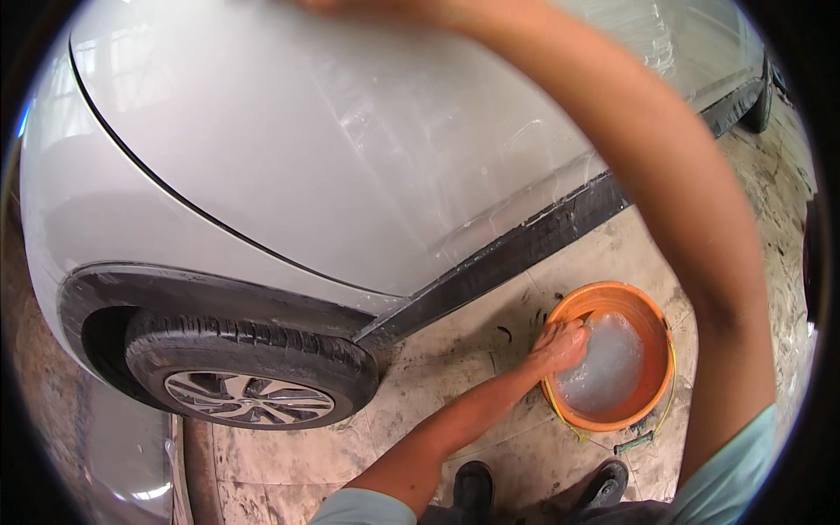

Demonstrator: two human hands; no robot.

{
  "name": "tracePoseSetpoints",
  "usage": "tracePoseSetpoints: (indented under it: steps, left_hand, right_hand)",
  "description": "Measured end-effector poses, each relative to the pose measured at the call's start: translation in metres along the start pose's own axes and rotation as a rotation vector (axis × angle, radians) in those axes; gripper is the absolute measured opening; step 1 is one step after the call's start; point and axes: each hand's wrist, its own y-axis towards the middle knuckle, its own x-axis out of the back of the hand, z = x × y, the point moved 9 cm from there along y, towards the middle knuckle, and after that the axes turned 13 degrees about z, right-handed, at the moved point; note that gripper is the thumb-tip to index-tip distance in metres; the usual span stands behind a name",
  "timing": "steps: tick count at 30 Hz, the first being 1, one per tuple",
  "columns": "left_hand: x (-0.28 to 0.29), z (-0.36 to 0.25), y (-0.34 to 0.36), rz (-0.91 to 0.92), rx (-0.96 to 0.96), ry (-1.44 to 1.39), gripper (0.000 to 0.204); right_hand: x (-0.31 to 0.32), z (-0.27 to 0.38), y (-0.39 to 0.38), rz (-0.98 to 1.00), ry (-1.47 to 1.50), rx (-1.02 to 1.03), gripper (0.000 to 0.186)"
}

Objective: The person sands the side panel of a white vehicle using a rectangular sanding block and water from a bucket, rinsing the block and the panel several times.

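Observation:
My left hand [562,344] is closed over the near rim of an orange bucket [654,319] that stands on the tiled floor and holds foamy water [612,363]. My right arm sweeps up from the lower right across the picture. Its hand [350,5] reaches the upper part of a silver car's side panel [350,157] and is mostly cut off by the top edge, so its grip is hidden. Wet, soapy streaks cover the panel near that arm.
The car's wheel [249,372] with a silver alloy rim sits at lower left under a black arch. A black sill strip [525,245] runs along the car's bottom edge. My two dark shoes [472,490] stand on wet, dirty floor tiles [455,350] beside the bucket.

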Motion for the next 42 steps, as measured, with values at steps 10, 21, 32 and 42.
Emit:
tracePoseSetpoints:
  steps: [10,21,32,42]
  left_hand:
    - [0.007,-0.003,-0.005,0.009,-0.010,-0.003,0.011]
    - [0.009,-0.001,-0.002,0.093,0.053,0.011,0.013]
    - [0.004,-0.007,0.004,0.127,0.035,-0.038,0.016]
    - [0.068,-0.008,-0.009,-0.228,-0.053,-0.601,0.048]
  right_hand:
    - [0.028,0.063,-0.244,0.303,0.225,0.141,0.039]
    - [0.125,-0.017,-0.417,1.138,0.533,-0.750,0.026]
    - [0.168,0.070,-0.571,2.265,0.650,-0.895,0.042]
    - [0.173,0.080,-0.582,1.685,1.303,-1.521,0.042]
